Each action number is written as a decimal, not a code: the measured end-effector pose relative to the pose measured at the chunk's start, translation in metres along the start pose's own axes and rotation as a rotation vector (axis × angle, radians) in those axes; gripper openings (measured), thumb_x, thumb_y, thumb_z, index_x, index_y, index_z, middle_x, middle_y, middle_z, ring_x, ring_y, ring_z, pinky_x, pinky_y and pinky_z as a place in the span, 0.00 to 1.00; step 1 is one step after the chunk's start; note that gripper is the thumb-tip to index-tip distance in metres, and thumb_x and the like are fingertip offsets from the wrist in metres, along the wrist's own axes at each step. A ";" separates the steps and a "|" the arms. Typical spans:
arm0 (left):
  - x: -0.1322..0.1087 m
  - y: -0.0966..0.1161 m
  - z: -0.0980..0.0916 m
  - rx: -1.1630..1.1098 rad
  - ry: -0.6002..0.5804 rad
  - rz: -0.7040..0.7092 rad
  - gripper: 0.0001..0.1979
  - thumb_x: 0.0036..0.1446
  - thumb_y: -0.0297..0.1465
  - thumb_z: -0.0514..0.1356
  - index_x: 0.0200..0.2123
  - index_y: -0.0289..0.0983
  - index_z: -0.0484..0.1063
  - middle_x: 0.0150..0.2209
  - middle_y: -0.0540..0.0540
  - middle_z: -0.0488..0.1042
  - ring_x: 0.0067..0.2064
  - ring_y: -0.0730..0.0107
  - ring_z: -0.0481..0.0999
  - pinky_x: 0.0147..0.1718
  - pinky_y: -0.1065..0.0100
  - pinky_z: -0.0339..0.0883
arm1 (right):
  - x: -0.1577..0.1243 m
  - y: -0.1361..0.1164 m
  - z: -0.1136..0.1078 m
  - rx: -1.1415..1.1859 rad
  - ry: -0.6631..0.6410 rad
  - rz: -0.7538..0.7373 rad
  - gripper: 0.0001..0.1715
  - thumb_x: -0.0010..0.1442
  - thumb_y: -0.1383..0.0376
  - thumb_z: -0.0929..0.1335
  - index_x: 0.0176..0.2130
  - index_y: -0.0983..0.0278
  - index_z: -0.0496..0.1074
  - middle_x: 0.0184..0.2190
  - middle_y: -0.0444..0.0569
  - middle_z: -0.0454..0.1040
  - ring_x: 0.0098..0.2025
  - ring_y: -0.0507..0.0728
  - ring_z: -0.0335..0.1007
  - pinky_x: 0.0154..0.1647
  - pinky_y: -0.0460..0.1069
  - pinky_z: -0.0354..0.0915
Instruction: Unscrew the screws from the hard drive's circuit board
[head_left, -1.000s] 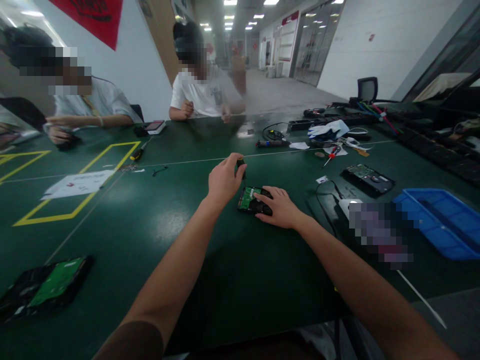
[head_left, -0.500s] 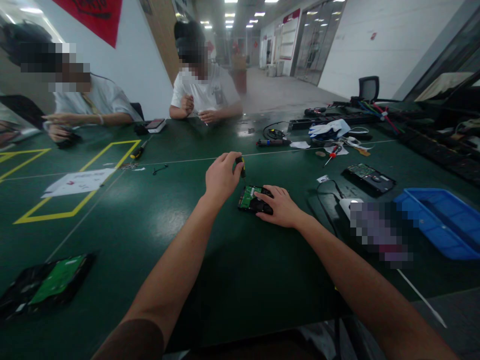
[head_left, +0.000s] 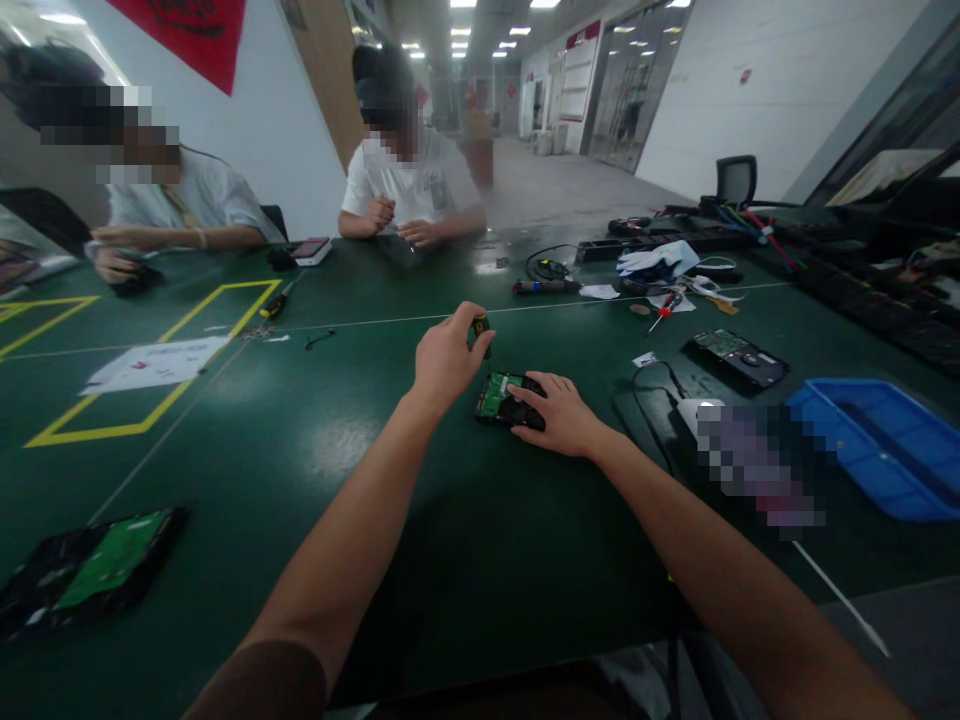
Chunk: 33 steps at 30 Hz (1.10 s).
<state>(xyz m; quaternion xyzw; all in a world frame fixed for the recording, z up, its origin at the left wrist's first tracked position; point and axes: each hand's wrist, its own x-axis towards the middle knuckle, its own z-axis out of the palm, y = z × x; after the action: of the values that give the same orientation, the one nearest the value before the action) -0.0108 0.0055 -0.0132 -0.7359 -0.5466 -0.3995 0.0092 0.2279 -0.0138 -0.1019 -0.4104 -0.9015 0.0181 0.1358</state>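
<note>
In the middle of the green table lies a hard drive point(head_left: 495, 396), its green circuit board facing up. My left hand point(head_left: 448, 352) is closed around a screwdriver point(head_left: 482, 330) with a black and yellow handle. The screwdriver stands nearly upright over the drive's far left edge; whether its tip touches a screw is too small to tell. My right hand point(head_left: 559, 415) grips the drive from the right, with fingers lying across its top and the thumb at the near side. Part of the drive is hidden under these fingers.
Another hard drive point(head_left: 737, 358) and a blue bin point(head_left: 885, 440) are at the right. A drive with a green board point(head_left: 112, 560) lies near left. A red screwdriver point(head_left: 664, 312) and gloves point(head_left: 660, 260) sit farther back. Two people point(head_left: 412, 190) sit across the table.
My left hand has shifted slightly to the right and its fingers have turned on the screwdriver handle. My right hand and the drive stay where they were.
</note>
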 end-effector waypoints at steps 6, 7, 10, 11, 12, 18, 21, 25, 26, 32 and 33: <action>0.000 0.002 -0.001 -0.005 0.008 0.059 0.15 0.66 0.30 0.62 0.55 0.45 0.72 0.49 0.43 0.78 0.47 0.59 0.79 0.46 0.61 0.74 | 0.000 0.001 0.002 -0.004 0.003 -0.001 0.43 0.64 0.41 0.68 0.70 0.54 0.63 0.69 0.60 0.57 0.69 0.73 0.54 0.68 0.70 0.50; 0.000 0.002 -0.001 0.002 0.003 0.057 0.15 0.66 0.30 0.61 0.55 0.45 0.72 0.49 0.43 0.78 0.47 0.59 0.79 0.46 0.60 0.74 | 0.000 0.001 0.001 -0.001 -0.002 -0.001 0.43 0.64 0.40 0.68 0.70 0.54 0.63 0.69 0.60 0.57 0.69 0.74 0.54 0.68 0.70 0.50; 0.000 -0.001 -0.001 0.011 -0.010 0.042 0.15 0.66 0.30 0.61 0.55 0.45 0.71 0.48 0.42 0.79 0.46 0.59 0.79 0.45 0.59 0.74 | 0.000 0.001 0.000 0.005 -0.009 0.001 0.43 0.64 0.40 0.67 0.70 0.53 0.62 0.69 0.60 0.57 0.69 0.74 0.53 0.68 0.71 0.50; 0.000 -0.002 0.000 0.007 -0.013 0.034 0.15 0.66 0.31 0.62 0.55 0.44 0.71 0.48 0.42 0.79 0.45 0.59 0.80 0.45 0.59 0.74 | 0.000 0.001 0.000 0.006 -0.008 0.002 0.43 0.64 0.40 0.67 0.70 0.53 0.62 0.69 0.60 0.57 0.69 0.74 0.53 0.68 0.71 0.50; 0.000 -0.003 0.000 0.001 -0.014 0.025 0.15 0.65 0.31 0.63 0.55 0.44 0.70 0.47 0.42 0.80 0.44 0.59 0.80 0.44 0.59 0.74 | 0.000 0.001 0.000 0.008 -0.007 0.003 0.43 0.64 0.40 0.67 0.70 0.53 0.62 0.69 0.60 0.57 0.69 0.74 0.53 0.68 0.71 0.50; 0.000 -0.007 0.007 -0.058 0.018 -0.020 0.18 0.61 0.35 0.67 0.51 0.43 0.67 0.44 0.42 0.81 0.43 0.58 0.82 0.41 0.60 0.75 | 0.000 0.000 0.000 0.007 -0.010 -0.002 0.43 0.64 0.41 0.67 0.70 0.54 0.62 0.69 0.61 0.57 0.69 0.74 0.53 0.68 0.70 0.50; 0.000 -0.007 0.008 -0.083 0.023 -0.033 0.18 0.61 0.36 0.68 0.51 0.43 0.66 0.45 0.42 0.81 0.43 0.58 0.82 0.40 0.60 0.75 | 0.000 0.000 0.000 0.003 -0.005 -0.007 0.43 0.64 0.41 0.68 0.70 0.55 0.62 0.69 0.61 0.57 0.69 0.74 0.54 0.68 0.69 0.50; -0.001 -0.005 0.006 -0.075 0.004 -0.034 0.17 0.63 0.33 0.66 0.53 0.44 0.67 0.45 0.43 0.81 0.41 0.60 0.82 0.42 0.59 0.75 | 0.000 0.001 0.001 0.001 -0.002 0.003 0.43 0.63 0.41 0.68 0.70 0.54 0.63 0.69 0.60 0.58 0.69 0.74 0.53 0.68 0.70 0.50; -0.001 -0.004 0.005 -0.072 -0.003 -0.024 0.16 0.64 0.33 0.65 0.53 0.44 0.67 0.45 0.43 0.81 0.41 0.60 0.82 0.43 0.59 0.75 | 0.000 0.001 0.002 0.001 -0.001 0.004 0.43 0.63 0.41 0.68 0.70 0.54 0.63 0.69 0.60 0.58 0.69 0.74 0.53 0.68 0.70 0.50; 0.001 -0.008 0.003 -0.069 0.011 0.030 0.16 0.65 0.28 0.62 0.55 0.44 0.72 0.50 0.42 0.79 0.48 0.60 0.80 0.48 0.59 0.74 | 0.000 0.001 0.002 0.002 0.006 0.004 0.42 0.64 0.40 0.67 0.70 0.53 0.63 0.69 0.59 0.58 0.69 0.73 0.54 0.68 0.70 0.50; 0.002 -0.009 0.003 -0.065 0.014 0.030 0.17 0.64 0.28 0.62 0.55 0.44 0.73 0.50 0.42 0.78 0.49 0.59 0.79 0.48 0.59 0.74 | 0.000 0.001 0.002 0.001 0.006 0.003 0.42 0.64 0.40 0.67 0.70 0.53 0.63 0.69 0.59 0.58 0.69 0.74 0.54 0.68 0.70 0.50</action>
<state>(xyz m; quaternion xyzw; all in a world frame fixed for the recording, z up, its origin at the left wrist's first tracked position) -0.0162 0.0117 -0.0176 -0.7410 -0.5222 -0.4220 -0.0047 0.2283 -0.0132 -0.1044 -0.4119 -0.9005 0.0173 0.1386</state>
